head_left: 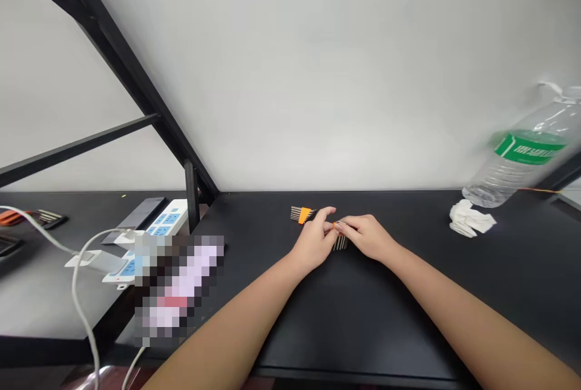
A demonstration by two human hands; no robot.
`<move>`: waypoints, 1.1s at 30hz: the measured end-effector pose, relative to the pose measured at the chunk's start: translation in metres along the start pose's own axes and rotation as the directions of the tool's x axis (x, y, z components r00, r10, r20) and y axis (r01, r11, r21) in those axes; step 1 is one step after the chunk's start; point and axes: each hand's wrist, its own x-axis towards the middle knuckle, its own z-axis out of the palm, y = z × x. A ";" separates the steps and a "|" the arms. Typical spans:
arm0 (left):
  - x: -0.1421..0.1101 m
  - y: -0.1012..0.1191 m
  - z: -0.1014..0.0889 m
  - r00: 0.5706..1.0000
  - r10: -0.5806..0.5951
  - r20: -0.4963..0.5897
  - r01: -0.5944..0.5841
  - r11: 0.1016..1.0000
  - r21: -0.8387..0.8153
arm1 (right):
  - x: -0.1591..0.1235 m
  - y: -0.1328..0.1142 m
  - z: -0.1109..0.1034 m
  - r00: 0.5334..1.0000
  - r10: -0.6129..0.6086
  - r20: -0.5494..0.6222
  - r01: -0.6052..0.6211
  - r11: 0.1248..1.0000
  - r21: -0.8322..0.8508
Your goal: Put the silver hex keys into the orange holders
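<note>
Where the black desk (363, 329) spreads up from the lower edge of the frame, I see two hands meeting at centre. The left hand (315, 244) and right hand (370, 236) grip an orange-banded row of metal rods (340, 243) between their fingertips, rods toward the frame's bottom. Just up-left of the left hand lies a second orange-banded row (305, 215). Farther off, at right, I note crumpled tissue (469, 218), then a bottle (529, 151); a pale wall (318, 75) forms the background.

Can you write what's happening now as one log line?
left hand: holding rods | right hand: holding same rods | beside left hand: orange-banded set | right side: tissue, bottle
</note>
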 end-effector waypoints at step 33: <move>0.009 -0.009 -0.039 0.993 0.045 0.108 -0.109 0.681 0.724 | -0.006 -0.003 0.017 0.997 -0.061 -0.045 0.048 0.969 -0.243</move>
